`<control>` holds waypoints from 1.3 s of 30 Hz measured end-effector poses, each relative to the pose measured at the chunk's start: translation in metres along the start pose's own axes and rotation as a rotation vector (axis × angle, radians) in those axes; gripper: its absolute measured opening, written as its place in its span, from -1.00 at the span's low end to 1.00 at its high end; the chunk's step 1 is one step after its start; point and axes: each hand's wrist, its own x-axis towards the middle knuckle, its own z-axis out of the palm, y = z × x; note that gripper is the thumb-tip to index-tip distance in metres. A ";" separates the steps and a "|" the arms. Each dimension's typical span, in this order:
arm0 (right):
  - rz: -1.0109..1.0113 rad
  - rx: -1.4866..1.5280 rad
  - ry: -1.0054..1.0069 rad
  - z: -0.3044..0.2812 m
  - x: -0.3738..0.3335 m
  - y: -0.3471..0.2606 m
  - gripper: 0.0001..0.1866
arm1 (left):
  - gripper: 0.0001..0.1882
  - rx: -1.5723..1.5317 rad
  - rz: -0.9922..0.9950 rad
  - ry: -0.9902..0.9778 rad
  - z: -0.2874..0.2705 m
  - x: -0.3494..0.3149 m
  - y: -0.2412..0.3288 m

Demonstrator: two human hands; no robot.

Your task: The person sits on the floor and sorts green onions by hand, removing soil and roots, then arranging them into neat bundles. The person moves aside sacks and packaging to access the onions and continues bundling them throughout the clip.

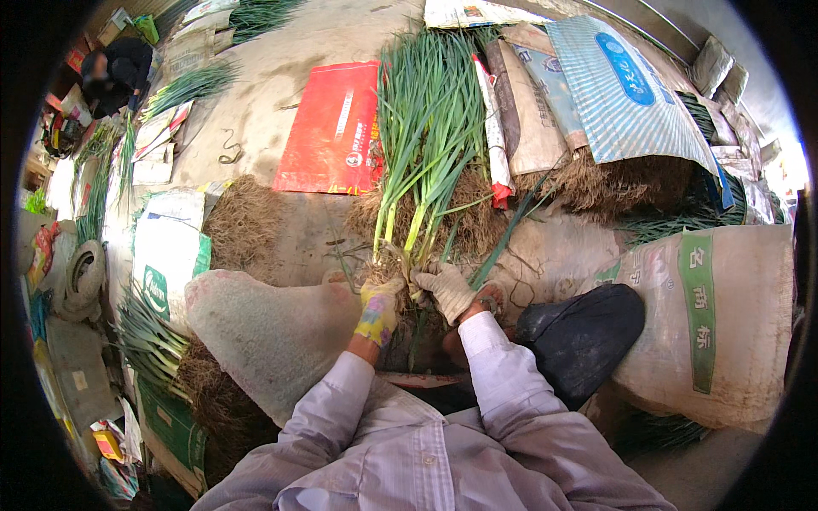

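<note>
Both my hands are gloved and close together at the root end of some green onions, whose pale yellow-green stalks lean away from me. My left hand, in a glove with a yellow patterned cuff, is closed around the roots on the left. On the right, the fingers of my right hand, in a cream knitted glove, are curled in at the base of the stalks. Just beyond lies a thick pile of green onions, leaves pointing away, with brown roots towards me. The fingertips are partly hidden by roots.
A red sack lies left of the pile. Blue-striped sacking covers more rooted bundles on the right. Beside my knees are a white sack and a bulky woven sack. A person is at the far left.
</note>
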 end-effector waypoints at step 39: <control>0.090 -0.353 -0.394 0.068 -0.039 -0.072 -0.59 | -0.70 0.520 0.282 -0.282 -0.023 -0.019 0.017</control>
